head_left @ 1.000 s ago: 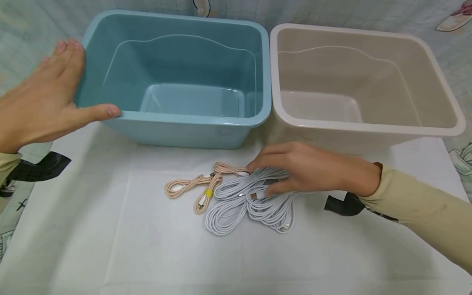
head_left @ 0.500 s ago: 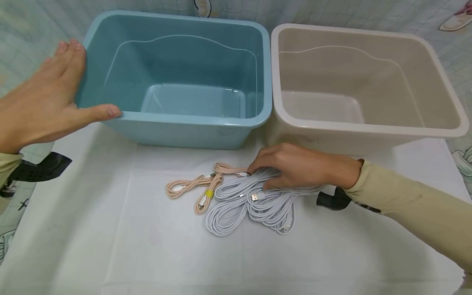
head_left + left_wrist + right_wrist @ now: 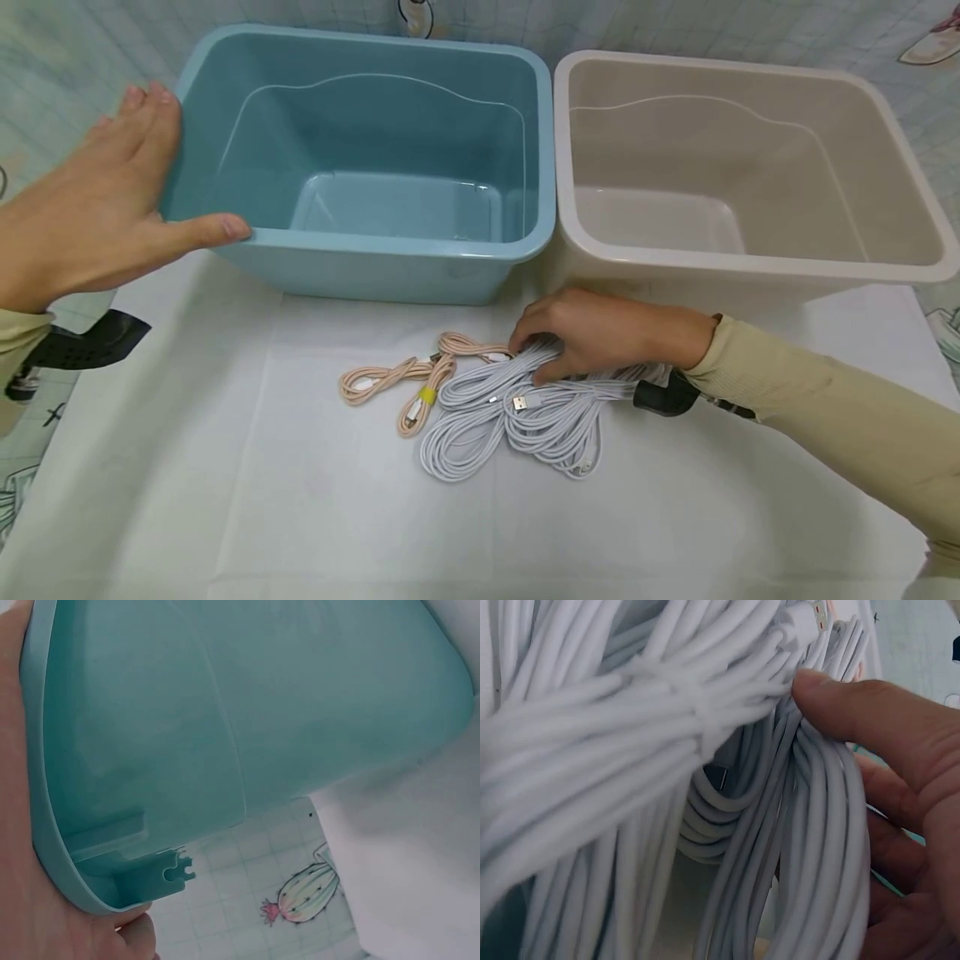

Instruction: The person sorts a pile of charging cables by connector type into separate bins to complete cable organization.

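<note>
My left hand [image 3: 97,200] rests at the left front corner of a blue plastic bin [image 3: 397,243], thumb along the front rim and fingers along the left rim. In the left wrist view the bin's outer wall [image 3: 262,705] fills much of the frame. My right hand [image 3: 600,333] grips a coiled bundle of white USB cable [image 3: 480,387] on the white-covered table. The right wrist view shows the thumb [image 3: 829,701] against the looped strands [image 3: 817,825], with fingers behind them. Another white coil, tied in the middle [image 3: 701,712], is nearer that camera. Beside the pile lie several peach cables [image 3: 382,379], one with a yellow tie.
A beige bin [image 3: 750,260] stands right of the blue one, their rims side by side. Both bins are at the table's [image 3: 337,517] back edge. Behind them hangs a patterned cloth [image 3: 495,25]; black wrist mounts [image 3: 97,340] show below each forearm.
The right hand has slid slightly left over the white cables and its fingers have closed more around them. The left hand keeps its place on the blue bin.
</note>
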Demonstrator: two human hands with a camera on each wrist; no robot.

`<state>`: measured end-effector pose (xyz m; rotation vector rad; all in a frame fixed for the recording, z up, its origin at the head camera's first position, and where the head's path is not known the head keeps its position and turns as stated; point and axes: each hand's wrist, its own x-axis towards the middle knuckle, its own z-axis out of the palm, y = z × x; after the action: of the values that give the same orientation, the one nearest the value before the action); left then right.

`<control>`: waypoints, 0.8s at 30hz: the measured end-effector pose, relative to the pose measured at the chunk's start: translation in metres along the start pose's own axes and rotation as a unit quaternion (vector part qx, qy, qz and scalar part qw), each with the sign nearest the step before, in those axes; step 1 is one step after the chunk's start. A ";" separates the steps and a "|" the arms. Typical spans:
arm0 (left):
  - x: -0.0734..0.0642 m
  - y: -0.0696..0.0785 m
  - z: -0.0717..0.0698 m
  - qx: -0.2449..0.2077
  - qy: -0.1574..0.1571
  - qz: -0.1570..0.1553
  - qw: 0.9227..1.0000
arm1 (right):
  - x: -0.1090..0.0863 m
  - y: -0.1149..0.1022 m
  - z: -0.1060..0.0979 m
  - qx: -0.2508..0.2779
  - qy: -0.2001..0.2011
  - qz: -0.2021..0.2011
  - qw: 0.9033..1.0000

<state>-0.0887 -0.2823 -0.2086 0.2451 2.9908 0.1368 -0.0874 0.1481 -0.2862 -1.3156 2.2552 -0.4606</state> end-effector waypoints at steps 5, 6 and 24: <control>0.001 -0.001 0.001 0.010 0.000 -0.001 1.000 | 0.003 0.003 -0.001 0.017 -0.020 0.019 0.999; 0.001 -0.001 0.001 0.012 0.001 -0.001 1.000 | 0.004 0.003 -0.002 0.021 -0.024 0.022 0.999; 0.005 -0.002 0.002 0.010 0.004 0.006 1.000 | 0.008 -0.002 -0.002 0.036 -0.049 0.035 0.998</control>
<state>-0.0932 -0.2829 -0.2114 0.2653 2.9993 0.1104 -0.0910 0.1401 -0.2856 -1.1926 2.1766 -0.4377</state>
